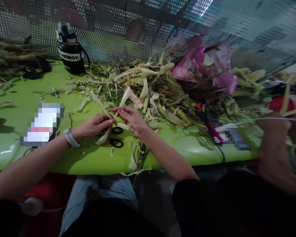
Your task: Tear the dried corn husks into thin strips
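In the head view, pale corn husk strips (125, 97) splay out in several directions from between my fingertips, above the green table. My left hand (102, 123) pinches the strips where they meet, and a white band circles that wrist. Opposite it, my right hand (135, 121) grips the same strips, thumb and fingers together. Just under the hands lie scissors (122, 143) with black loop handles; their blades are hidden. Small husk scraps and a bundle of thin stalks (141, 154) lie near the table's front edge, below my right wrist.
A heap of dry husks (170, 102) spreads behind my hands, with a pink plastic bag (199, 67) beyond. A black bottle (71, 54) stands at the back left. A phone (43, 125) lies left. Another person's arm (273, 144) and a white cable (261, 119) are at right.
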The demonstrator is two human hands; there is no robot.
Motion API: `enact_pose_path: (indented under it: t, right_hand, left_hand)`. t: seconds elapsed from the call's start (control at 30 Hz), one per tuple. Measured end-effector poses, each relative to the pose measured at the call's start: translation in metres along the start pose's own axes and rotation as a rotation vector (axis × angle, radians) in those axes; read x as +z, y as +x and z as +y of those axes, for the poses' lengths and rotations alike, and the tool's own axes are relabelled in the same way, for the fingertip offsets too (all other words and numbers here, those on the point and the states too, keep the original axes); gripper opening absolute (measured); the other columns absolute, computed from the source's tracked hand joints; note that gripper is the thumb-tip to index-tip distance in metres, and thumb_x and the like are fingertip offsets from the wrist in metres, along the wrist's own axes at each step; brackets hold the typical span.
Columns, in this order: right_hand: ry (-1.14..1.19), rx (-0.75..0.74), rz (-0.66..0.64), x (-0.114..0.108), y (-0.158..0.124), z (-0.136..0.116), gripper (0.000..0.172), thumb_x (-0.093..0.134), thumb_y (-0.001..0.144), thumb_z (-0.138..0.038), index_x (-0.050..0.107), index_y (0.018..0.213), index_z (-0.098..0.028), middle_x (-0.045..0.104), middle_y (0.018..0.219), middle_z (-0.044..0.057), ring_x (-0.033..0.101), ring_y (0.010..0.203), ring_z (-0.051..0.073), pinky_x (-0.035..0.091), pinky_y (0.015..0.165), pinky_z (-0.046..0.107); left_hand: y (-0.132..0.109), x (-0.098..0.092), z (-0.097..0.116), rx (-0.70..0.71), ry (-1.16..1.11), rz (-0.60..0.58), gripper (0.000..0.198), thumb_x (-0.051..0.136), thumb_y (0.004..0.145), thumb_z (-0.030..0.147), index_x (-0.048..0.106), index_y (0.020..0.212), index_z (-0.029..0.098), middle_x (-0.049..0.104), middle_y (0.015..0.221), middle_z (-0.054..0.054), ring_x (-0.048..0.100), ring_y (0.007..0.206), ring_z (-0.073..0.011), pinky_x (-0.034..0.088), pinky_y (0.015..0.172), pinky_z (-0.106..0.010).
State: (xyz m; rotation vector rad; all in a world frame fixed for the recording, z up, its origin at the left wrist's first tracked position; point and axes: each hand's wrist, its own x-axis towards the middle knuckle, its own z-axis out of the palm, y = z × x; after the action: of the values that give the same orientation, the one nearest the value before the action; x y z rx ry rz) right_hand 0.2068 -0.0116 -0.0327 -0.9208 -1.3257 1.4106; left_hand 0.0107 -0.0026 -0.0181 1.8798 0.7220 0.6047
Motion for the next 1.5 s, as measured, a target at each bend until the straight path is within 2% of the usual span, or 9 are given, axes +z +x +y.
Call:
enact_pose_path:
  t: [0.27,0.4,0.57,0.73,0.83,1.0,1.2,1.37,1.5]
  right_hand:
    - [-0.224,-0.295,0.029,0.011,-0.017,-0.017,0.029,0.07,0.085,-0.053,0.077,0.085,-0.024,0.071,0.102,0.005,0.067,0.104,0.019,0.055,0.099,0.038]
    - [-0.193,-0.23,0.165,0.004,-0.007,-0.009,0.034,0.072,0.082,-0.056,0.076,0.086,-0.023,0.072,0.092,0.004,0.068,0.091,0.017,0.057,0.09,0.036]
    - [-0.179,-0.058,0.062,-0.009,-0.002,-0.009,0.05,0.059,0.085,-0.069,0.074,0.085,-0.021,0.072,0.077,0.004,0.069,0.075,0.018,0.058,0.079,0.036]
    - [-0.497,-0.151,-0.068,-0.018,-0.007,-0.027,0.053,0.061,0.085,-0.068,0.072,0.081,-0.017,0.068,0.076,0.004,0.063,0.072,0.016,0.05,0.07,0.031]
    - [-0.601,-0.233,-0.043,-0.016,-0.007,-0.029,0.05,0.067,0.082,-0.065,0.066,0.073,-0.016,0.061,0.067,0.0,0.054,0.065,0.012,0.041,0.063,0.027]
    - [-0.477,-0.143,0.028,-0.01,-0.002,-0.018,0.053,0.066,0.08,-0.068,0.056,0.065,-0.018,0.049,0.058,-0.004,0.043,0.056,0.009,0.034,0.056,0.025]
    - [-0.218,-0.029,0.071,-0.01,0.003,-0.006,0.051,0.073,0.074,-0.066,0.055,0.065,-0.019,0.047,0.055,-0.006,0.042,0.049,0.007,0.036,0.051,0.022]
    - [-0.165,0.045,0.076,-0.01,0.005,-0.01,0.056,0.077,0.066,-0.069,0.053,0.06,-0.019,0.046,0.048,-0.007,0.04,0.044,0.006,0.035,0.045,0.022]
    - [-0.147,0.044,0.079,-0.009,0.002,-0.019,0.055,0.078,0.066,-0.067,0.052,0.061,-0.02,0.046,0.048,-0.008,0.041,0.043,0.006,0.037,0.045,0.021]
  left_hand:
    - [0.0,0.002,-0.003,0.065,-0.114,0.131,0.045,0.067,0.084,0.059,0.068,0.091,0.015,0.068,0.077,-0.004,0.063,0.067,-0.0139,0.053,0.062,-0.025]
    - [-0.001,0.002,-0.003,0.026,-0.201,0.1,0.043,0.072,0.081,0.056,0.074,0.094,0.015,0.076,0.085,-0.008,0.071,0.078,-0.0186,0.059,0.072,-0.031]
    - [-0.002,-0.001,-0.007,-0.031,-0.29,0.146,0.04,0.08,0.076,0.048,0.075,0.098,0.015,0.079,0.092,-0.009,0.073,0.084,-0.0204,0.06,0.077,-0.034]
    - [0.0,-0.004,-0.008,-0.048,-0.387,0.219,0.038,0.081,0.077,0.043,0.067,0.097,0.014,0.077,0.089,-0.008,0.074,0.084,-0.0192,0.059,0.073,-0.029]
    - [-0.001,-0.005,-0.004,-0.041,-0.41,0.183,0.036,0.08,0.079,0.042,0.066,0.096,0.014,0.077,0.092,-0.009,0.073,0.088,-0.019,0.058,0.078,-0.029]
    - [-0.002,-0.003,-0.001,-0.035,-0.36,0.13,0.033,0.079,0.081,0.041,0.066,0.092,0.013,0.076,0.09,-0.008,0.072,0.083,-0.017,0.057,0.074,-0.027]
    - [0.0,-0.001,-0.008,0.023,-0.355,0.274,0.047,0.08,0.079,0.04,0.054,0.111,0.017,0.077,0.091,-0.006,0.075,0.087,-0.0197,0.06,0.076,-0.031]
    - [-0.004,-0.004,0.001,0.131,-0.176,0.183,0.036,0.069,0.088,0.042,0.068,0.112,0.015,0.075,0.107,-0.01,0.071,0.103,-0.0225,0.058,0.093,-0.036]
    - [-0.005,-0.006,0.002,0.086,-0.124,0.143,0.031,0.07,0.089,0.038,0.073,0.112,0.018,0.074,0.117,-0.01,0.069,0.109,-0.0237,0.056,0.095,-0.035]
